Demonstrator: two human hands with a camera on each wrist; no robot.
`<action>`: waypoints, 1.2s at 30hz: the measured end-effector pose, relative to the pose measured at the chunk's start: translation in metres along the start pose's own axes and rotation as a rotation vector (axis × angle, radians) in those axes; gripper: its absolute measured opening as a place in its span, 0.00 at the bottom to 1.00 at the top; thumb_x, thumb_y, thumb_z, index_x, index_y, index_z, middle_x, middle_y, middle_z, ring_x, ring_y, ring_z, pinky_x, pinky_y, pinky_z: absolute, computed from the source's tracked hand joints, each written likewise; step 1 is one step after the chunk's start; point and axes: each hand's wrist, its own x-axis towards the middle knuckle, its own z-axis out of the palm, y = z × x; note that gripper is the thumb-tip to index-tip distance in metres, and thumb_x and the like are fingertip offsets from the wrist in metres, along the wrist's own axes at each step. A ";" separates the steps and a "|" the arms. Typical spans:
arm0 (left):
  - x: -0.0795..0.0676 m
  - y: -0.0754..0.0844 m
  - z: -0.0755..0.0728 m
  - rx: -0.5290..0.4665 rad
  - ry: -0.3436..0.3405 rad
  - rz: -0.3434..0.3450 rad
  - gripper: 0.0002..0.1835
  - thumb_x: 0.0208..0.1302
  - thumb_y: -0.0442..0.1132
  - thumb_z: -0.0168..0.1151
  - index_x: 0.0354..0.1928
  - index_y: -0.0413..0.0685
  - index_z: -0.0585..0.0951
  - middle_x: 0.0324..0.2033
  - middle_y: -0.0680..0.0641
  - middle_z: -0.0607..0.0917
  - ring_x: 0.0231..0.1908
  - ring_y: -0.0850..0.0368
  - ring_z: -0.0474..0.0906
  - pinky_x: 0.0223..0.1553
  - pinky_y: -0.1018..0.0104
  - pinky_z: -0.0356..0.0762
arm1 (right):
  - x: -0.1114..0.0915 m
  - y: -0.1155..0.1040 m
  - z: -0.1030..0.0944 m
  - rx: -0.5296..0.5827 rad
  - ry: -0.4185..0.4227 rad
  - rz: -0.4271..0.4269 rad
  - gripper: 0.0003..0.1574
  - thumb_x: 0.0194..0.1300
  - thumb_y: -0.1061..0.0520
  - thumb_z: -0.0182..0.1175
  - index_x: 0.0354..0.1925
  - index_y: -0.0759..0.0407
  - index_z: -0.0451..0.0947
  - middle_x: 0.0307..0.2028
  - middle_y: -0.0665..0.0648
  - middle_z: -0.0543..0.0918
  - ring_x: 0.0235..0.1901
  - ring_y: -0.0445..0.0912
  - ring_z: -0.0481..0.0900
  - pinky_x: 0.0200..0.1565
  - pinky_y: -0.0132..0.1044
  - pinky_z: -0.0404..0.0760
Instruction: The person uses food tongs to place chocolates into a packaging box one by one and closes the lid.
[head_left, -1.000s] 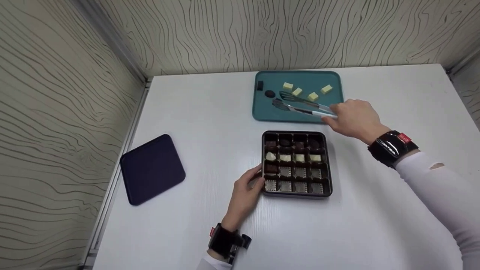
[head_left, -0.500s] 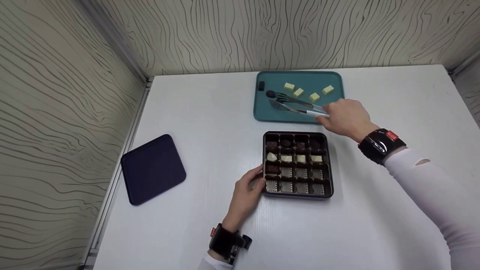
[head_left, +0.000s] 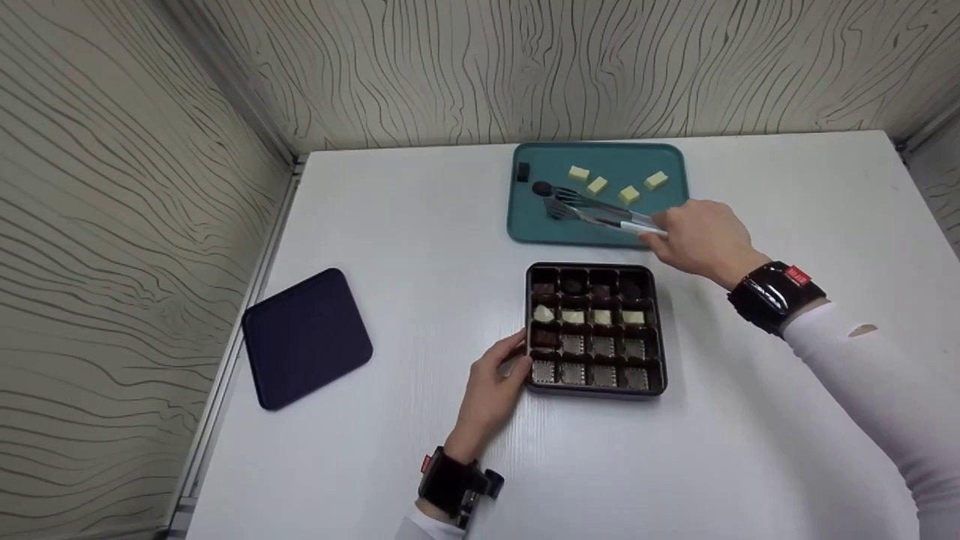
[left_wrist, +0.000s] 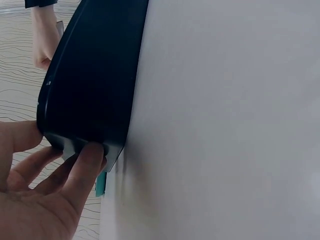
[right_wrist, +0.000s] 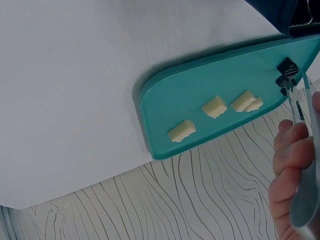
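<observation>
My right hand (head_left: 705,236) grips white-handled tongs (head_left: 634,225) with slotted metal tips, low over the teal tray (head_left: 525,229). The tips are at a dark square chocolate (right_wrist: 287,67), overlapping it in the right wrist view. Just beyond lies a round dark chocolate (head_left: 541,188). My left hand (head_left: 487,397) holds the left side of a dark chocolate box (head_left: 596,391) near its front corner. Its fingers (left_wrist: 89,162) curl against the box side in the left wrist view. Dark and white chocolates fill the box's two back rows; one dark piece sits in the third.
Several white chocolate blocks, one at the right (head_left: 655,180), and a dark rectangular piece (head_left: 523,172) lie on the tray. A dark blue square lid (head_left: 307,341) lies on the white table (head_left: 420,247) at left. Patterned panels (head_left: 450,67) stand behind and beside the table.
The tongs slid left toward the round chocolate, then back right a little, their tips now closer together. My left hand and the box have not moved.
</observation>
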 end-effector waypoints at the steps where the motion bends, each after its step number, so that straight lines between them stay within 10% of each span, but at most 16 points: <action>1: 0.000 0.000 0.000 0.002 0.001 -0.003 0.26 0.77 0.40 0.60 0.73 0.46 0.75 0.68 0.41 0.82 0.68 0.45 0.81 0.75 0.53 0.76 | -0.002 0.000 -0.002 0.006 -0.005 0.007 0.25 0.76 0.45 0.60 0.50 0.66 0.87 0.20 0.61 0.83 0.20 0.51 0.78 0.26 0.53 0.84; 17: 0.000 -0.005 -0.006 0.014 0.016 -0.010 0.25 0.78 0.41 0.59 0.74 0.48 0.75 0.69 0.41 0.81 0.68 0.45 0.81 0.74 0.53 0.76 | -0.016 -0.003 -0.009 -0.011 -0.003 -0.053 0.26 0.75 0.43 0.61 0.51 0.63 0.88 0.16 0.57 0.81 0.19 0.49 0.75 0.21 0.46 0.78; 24: 0.000 -0.003 -0.004 -0.003 0.010 -0.010 0.25 0.78 0.40 0.60 0.74 0.46 0.74 0.68 0.40 0.82 0.65 0.45 0.83 0.72 0.55 0.79 | -0.001 -0.016 0.000 -0.016 0.015 -0.110 0.24 0.75 0.43 0.62 0.29 0.58 0.80 0.11 0.53 0.71 0.14 0.47 0.71 0.18 0.44 0.74; 36: 0.001 -0.001 0.001 -0.029 -0.010 -0.014 0.26 0.78 0.40 0.60 0.74 0.46 0.74 0.68 0.40 0.82 0.67 0.44 0.82 0.72 0.56 0.79 | 0.022 -0.005 0.002 0.087 0.026 0.025 0.25 0.75 0.45 0.60 0.30 0.64 0.85 0.13 0.56 0.73 0.16 0.49 0.71 0.20 0.40 0.68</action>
